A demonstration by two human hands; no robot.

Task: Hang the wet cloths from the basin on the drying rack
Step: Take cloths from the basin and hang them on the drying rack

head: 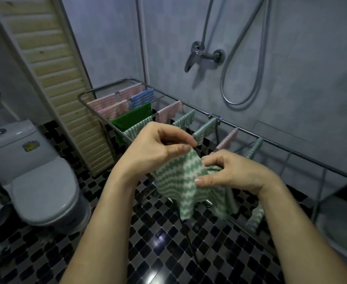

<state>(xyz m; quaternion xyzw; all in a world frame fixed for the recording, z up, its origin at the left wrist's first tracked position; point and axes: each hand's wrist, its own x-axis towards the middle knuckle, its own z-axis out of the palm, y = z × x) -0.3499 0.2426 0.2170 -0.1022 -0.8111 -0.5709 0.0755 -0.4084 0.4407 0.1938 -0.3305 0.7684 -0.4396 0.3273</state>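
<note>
Green-and-white zigzag-striped cloth point(178, 181): at frame centre, held in the air in front of the grey metal drying rack point(271, 142), on no rail. Top edge is bunched between the two hands. Lower part hangs crumpled in loose folds toward 6 o'clock. Stripes are wavy, and the weave looks ribbed.

Left hand point(156, 148): at 11 o'clock of the cloth, thumb and curled fingers pinching its top corner.

Right hand point(230, 171): at 3 o'clock of the cloth, thumb and forefinger pinching the edge, other fingers curled into the fabric.

Rack runs from 11 o'clock to 3 o'clock. Over its rails: pink-striped cloths point(115, 105), a blue-striped cloth point(142, 97), a plain green cloth point(131, 119), green-striped cloths point(186, 119).

White toilet point(43, 187) at 9 o'clock. Chrome shower mixer point(201, 54) at 1 o'clock.
</note>
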